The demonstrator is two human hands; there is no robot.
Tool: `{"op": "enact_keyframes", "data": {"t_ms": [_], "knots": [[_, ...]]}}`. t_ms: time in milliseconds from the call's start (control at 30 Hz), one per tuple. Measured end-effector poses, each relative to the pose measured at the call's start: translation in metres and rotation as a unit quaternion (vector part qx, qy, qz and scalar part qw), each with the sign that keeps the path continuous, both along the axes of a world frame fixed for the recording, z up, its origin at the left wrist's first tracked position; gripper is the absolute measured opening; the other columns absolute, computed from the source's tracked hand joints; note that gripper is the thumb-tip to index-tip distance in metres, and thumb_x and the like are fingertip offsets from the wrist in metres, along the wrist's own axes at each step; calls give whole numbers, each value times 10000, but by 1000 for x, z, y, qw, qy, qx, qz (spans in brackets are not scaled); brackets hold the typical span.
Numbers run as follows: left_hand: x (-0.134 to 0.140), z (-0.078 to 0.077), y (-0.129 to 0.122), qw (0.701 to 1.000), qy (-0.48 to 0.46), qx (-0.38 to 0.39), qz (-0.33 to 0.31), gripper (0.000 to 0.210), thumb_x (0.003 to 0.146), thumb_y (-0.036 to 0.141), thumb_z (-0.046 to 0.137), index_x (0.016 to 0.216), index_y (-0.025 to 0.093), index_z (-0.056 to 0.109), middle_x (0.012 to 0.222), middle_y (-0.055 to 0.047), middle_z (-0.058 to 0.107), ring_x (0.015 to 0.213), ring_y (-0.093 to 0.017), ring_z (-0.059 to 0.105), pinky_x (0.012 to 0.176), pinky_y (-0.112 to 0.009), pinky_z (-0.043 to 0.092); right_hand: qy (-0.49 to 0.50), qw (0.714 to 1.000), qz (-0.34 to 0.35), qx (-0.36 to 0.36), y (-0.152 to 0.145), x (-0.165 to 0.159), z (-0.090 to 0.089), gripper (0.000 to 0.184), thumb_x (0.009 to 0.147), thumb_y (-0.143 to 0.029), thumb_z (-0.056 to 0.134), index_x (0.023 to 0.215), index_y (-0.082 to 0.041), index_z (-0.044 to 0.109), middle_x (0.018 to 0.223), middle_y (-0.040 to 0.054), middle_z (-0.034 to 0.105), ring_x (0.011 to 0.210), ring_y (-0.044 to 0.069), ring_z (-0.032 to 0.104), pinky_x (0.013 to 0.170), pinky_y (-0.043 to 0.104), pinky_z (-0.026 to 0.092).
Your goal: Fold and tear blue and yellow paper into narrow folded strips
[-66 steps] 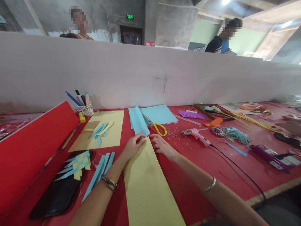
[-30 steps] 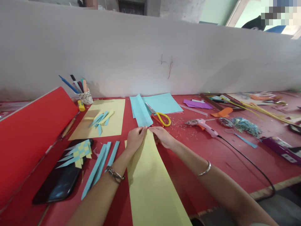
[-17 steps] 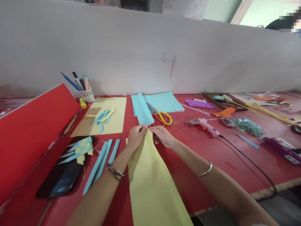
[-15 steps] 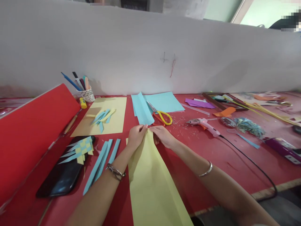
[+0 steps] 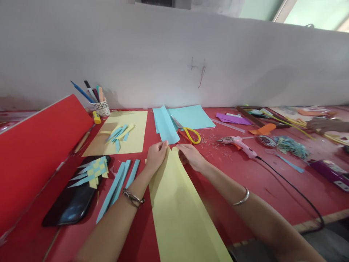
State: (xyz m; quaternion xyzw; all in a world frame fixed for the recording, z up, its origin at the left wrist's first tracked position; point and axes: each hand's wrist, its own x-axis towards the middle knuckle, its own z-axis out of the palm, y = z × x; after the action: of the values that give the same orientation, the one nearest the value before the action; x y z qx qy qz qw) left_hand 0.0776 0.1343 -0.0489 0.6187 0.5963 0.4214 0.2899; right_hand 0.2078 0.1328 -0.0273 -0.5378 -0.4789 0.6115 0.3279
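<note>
A long sheet of yellow paper [image 5: 182, 211] runs from the near edge of the view up to my hands, its right side folded up lengthwise. My left hand [image 5: 157, 157] pinches the far left end of it. At the far right end, my right hand [image 5: 190, 156] grips the folded edge, its fingers partly hidden behind the paper. Just beyond my fingertips lies a creased strip of light blue paper [image 5: 167, 125]. Beside it, scissors [image 5: 192, 135] with yellow handles rest on the red table [image 5: 218, 174].
Left are blue paper strips [image 5: 117, 185], a black phone [image 5: 71, 207] bearing a woven paper piece [image 5: 95, 171], a red board [image 5: 40, 156] and a pen cup [image 5: 100, 108]. Right lies a pink glue gun [image 5: 240, 143] with its cord. Another person's hand [image 5: 321, 124] reaches in far right.
My hands have moved slightly apart along the far end of the yellow paper, exposing more of its edge. Another person's hand has come in at the far right.
</note>
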Motion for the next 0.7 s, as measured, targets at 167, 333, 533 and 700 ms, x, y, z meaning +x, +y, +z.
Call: {"op": "enact_keyframes", "data": {"t_ms": [167,333,533,700], "knots": [[-2,3,-2,1000,25,0,-12,327,720,417,374,491,197,299,470,57,294,499,-100,338,480,-226,229,-13,999,49,-13,-2,0,1,357,776,-440,486,568,-155,540,442,-16,531,356,76,451,349,179,294],[-1,3,-3,999,36,6,-22,334,736,423,364,502,192,308,476,60,295,496,-94,338,476,-220,231,-10,999,30,4,-3,-1,-3,278,751,-319,553,532,-149,523,420,-39,491,396,73,447,394,178,303],[-2,3,-2,999,46,16,-18,340,739,414,364,497,192,273,469,61,268,485,-88,318,464,-220,214,-5,1000,9,-7,-5,-1,-2,245,762,-257,513,544,-145,526,438,-41,506,384,72,443,396,186,296],[-4,2,-1,998,50,24,-1,338,744,407,354,502,195,249,473,62,245,480,-86,302,462,-221,215,-11,1000,-11,-10,-4,-1,-3,306,760,-256,501,473,-158,464,362,-56,441,318,63,380,363,190,263]]}}
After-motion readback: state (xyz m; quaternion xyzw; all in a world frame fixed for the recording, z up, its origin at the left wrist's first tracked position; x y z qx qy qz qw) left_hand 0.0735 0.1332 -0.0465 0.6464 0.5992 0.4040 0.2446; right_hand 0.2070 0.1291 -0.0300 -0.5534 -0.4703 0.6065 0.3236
